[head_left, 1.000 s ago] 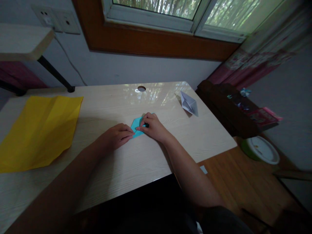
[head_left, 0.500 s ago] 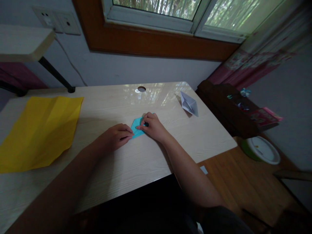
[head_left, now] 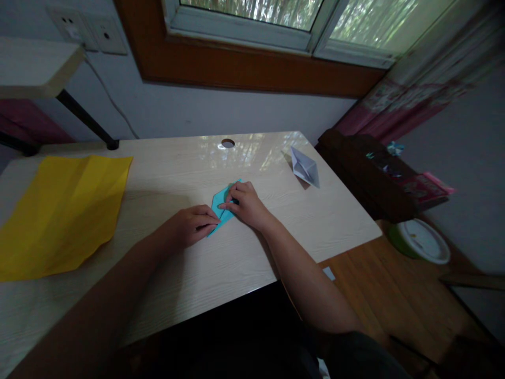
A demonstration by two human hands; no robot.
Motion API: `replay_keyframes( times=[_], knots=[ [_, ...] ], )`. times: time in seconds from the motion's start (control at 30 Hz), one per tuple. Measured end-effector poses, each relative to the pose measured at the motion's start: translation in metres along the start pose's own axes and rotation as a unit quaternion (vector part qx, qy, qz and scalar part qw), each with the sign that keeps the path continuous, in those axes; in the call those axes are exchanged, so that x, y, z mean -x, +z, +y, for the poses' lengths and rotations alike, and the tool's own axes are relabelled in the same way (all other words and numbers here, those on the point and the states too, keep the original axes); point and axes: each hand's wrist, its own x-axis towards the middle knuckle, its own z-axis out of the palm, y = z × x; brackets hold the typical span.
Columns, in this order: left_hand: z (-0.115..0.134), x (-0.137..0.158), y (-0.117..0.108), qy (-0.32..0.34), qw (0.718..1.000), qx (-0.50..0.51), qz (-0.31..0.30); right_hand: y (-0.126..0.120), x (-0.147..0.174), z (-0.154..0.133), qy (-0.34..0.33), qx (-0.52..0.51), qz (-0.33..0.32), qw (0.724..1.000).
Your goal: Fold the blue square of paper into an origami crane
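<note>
A small piece of folded turquoise paper (head_left: 219, 199) lies on the pale desk between my hands. My left hand (head_left: 196, 223) pinches its near left edge, thumb and fingers closed together. On the right side, my right hand (head_left: 243, 201) grips the paper with curled fingers and the thumb pressed on a fold. Parts of the paper are hidden under both hands. A folded white paper boat (head_left: 305, 167) stands farther back on the right.
A large yellow paper sheet (head_left: 67, 216) covers the left of the desk (head_left: 158, 295). A round cable hole (head_left: 228, 143) is near the back edge. A shelf (head_left: 39, 66) on dark legs stands back left. A white-lidded tub (head_left: 424, 241) sits on the floor at right.
The turquoise paper has turned slightly, so its near left point now sticks out below my left fingers and its far corner shows above my right hand. Both hands stay on it.
</note>
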Motion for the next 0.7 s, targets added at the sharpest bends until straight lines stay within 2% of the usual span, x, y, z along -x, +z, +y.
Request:
replay_keyframes(
  times=[0.23, 0.7],
  knots=[
    [-0.0012, -0.0016, 0.0023, 0.004, 1.0, 0.013, 0.023, 0.0001, 0.0006, 0.0019, -0.005, -0.002, -0.015, 1.0],
    [-0.0056, -0.0014, 0.0083, -0.017, 1.0, 0.009, 0.011, 0.0028, -0.0002, -0.001, 0.011, 0.025, -0.015, 1.0]
  ],
)
